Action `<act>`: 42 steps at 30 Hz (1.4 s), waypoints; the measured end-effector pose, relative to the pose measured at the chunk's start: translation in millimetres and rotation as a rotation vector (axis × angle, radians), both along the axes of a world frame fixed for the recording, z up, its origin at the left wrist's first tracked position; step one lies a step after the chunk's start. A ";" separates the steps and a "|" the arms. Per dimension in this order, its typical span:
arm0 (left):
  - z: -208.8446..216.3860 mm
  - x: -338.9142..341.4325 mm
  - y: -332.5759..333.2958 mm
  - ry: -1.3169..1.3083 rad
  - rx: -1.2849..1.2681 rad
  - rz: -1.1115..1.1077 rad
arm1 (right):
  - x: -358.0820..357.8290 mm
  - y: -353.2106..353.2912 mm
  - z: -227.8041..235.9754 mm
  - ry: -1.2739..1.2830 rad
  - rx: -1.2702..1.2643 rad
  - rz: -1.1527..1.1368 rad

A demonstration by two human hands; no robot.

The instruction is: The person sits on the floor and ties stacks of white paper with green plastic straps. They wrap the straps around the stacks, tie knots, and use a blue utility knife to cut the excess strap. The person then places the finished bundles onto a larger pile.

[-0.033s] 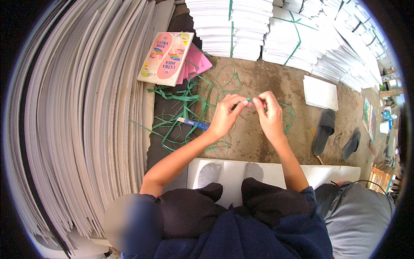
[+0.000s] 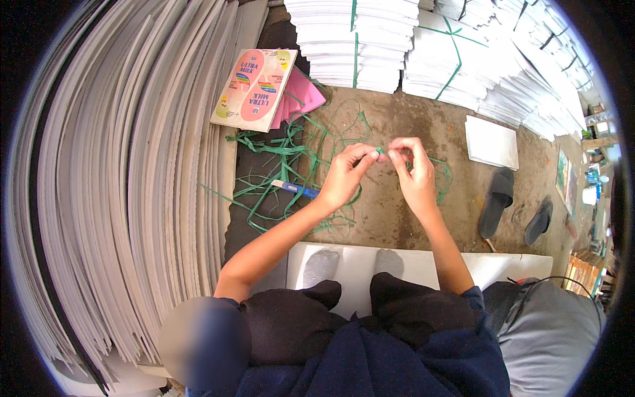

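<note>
Green plastic twine [image 2: 380, 151] shows as a small bit at the fingertips of my left hand [image 2: 350, 171], which pinches it between thumb and forefinger. Just to the right, my right hand [image 2: 415, 172] is closed in a pinch, its thumb and forefinger close to the left fingertips. A loose green strand [image 2: 448, 177] curves out beyond the right hand, and its join to what the fingers hold is hidden. Left of my hands lies a tangle of green twine [image 2: 286, 155] on the floor. A blue cutter knife [image 2: 297, 189] rests among those strands.
Tall stacks of grey board [image 2: 142, 178] line the left. White paper bundles [image 2: 357, 49] tied with green twine stand at the back. A printed carton sheet [image 2: 253, 89] lies over pink sheets [image 2: 307, 96]. Dark sandals [image 2: 497, 202] and a white stack [image 2: 492, 142] are at right. Someone's grey-trousered leg [image 2: 552, 334] is beside me.
My right fingers have shifted slightly at the tips. The green bit at my left fingertips has moved a little up and left. Everything else looks the same.
</note>
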State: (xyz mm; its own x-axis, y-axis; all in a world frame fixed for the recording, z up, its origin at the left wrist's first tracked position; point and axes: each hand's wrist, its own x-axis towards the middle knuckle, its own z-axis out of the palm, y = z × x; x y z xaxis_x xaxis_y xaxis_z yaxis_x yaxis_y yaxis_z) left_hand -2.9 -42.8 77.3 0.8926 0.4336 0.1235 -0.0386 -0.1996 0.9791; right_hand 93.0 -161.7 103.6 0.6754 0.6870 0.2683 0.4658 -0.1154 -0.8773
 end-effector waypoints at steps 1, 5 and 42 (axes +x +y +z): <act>-3.2 0.0 1.4 -0.008 -0.157 -0.014 | 0.5 2.0 0.4 0.096 0.133 0.027; 13.4 -4.6 -2.8 -0.031 -0.539 -0.025 | -5.2 2.3 11.0 0.514 0.283 0.236; 23.3 -7.9 12.0 0.074 0.154 0.078 | -13.0 6.7 -19.7 0.130 0.403 0.047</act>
State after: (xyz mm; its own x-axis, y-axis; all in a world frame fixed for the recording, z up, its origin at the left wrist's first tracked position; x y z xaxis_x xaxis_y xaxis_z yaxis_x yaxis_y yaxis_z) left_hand -10.7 -30.8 100.6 0.8664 0.4825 0.1286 0.0542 -0.3468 0.9364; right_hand 79.9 -155.0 83.9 0.6916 0.5752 0.4367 0.3451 0.2680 -0.8995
